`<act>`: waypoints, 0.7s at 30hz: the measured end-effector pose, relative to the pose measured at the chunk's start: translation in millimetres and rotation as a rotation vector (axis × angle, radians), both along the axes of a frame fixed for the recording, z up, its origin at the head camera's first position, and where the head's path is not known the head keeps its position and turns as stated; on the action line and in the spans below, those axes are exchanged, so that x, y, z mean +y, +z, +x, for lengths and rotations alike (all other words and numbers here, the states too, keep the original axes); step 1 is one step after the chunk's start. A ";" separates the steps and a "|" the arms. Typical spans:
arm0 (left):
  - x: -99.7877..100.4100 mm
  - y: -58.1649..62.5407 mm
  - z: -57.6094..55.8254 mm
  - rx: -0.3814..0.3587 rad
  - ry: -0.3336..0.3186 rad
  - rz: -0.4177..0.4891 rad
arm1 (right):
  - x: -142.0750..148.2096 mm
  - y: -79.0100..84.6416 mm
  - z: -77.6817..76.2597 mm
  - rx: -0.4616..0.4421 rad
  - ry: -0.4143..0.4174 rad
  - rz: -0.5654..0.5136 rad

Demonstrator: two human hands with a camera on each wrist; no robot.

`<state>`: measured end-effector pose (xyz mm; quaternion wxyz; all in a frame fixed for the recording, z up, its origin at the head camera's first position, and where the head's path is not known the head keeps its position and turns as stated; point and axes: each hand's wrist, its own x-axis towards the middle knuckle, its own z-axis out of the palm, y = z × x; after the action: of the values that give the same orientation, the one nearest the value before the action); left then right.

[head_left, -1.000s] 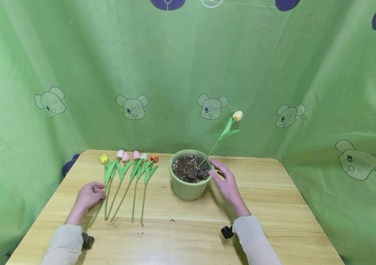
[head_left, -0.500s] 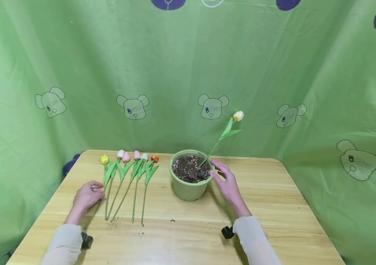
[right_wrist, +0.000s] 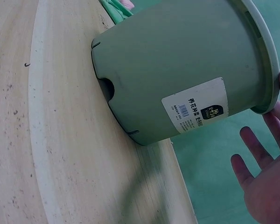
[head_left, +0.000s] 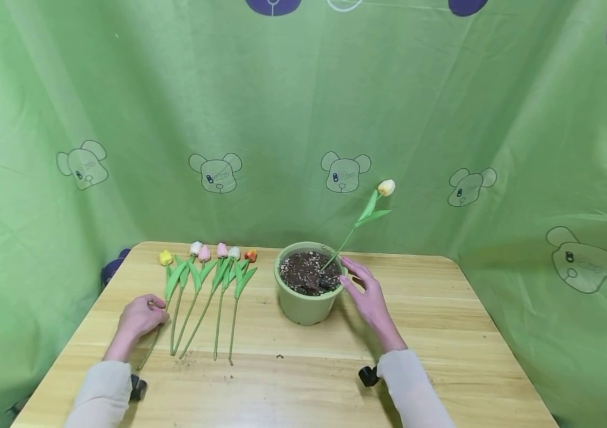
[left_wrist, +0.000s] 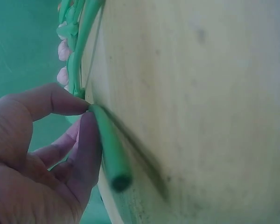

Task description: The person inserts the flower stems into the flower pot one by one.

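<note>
At the left of the table, my left hand pinches the stem of a yellow artificial tulip between thumb and forefinger. In the left wrist view the cut end of the green stem sticks out past the fingertips, just over the wood. My right hand touches the right rim of a green flowerpot with thumb and forefinger; in the right wrist view its other fingers stand out loosely, off the pot. Dark soil fills the pot, and a cream tulip stands in it, tilted right.
Beside the left hand lie several more tulips in a row, among them a pink one and an orange-red one. Soil crumbs dot the wooden table. A green curtain hangs behind and at both sides.
The left hand has shifted a little left with the yellow tulip, whose stem end and bloom now lie farther from the other tulips. The right hand stays at the pot.
</note>
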<state>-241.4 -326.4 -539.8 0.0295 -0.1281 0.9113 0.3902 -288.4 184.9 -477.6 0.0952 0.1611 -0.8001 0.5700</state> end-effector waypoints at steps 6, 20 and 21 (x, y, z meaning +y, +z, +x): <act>-0.5 5.4 4.1 -0.007 0.030 0.068 | 0.6 -1.7 -2.5 0.007 0.001 -0.002; -10.2 4.6 7.2 -0.017 0.089 0.313 | 8.9 -33.7 -22.7 0.031 -0.012 -0.025; -10.3 4.7 7.4 -0.016 0.088 0.327 | 8.8 -33.5 -22.3 0.030 -0.012 -0.027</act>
<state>-234.0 -336.7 -535.1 0.0402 -0.1645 0.8288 0.5333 -310.7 193.6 -511.0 0.1127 0.1635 -0.7916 0.5779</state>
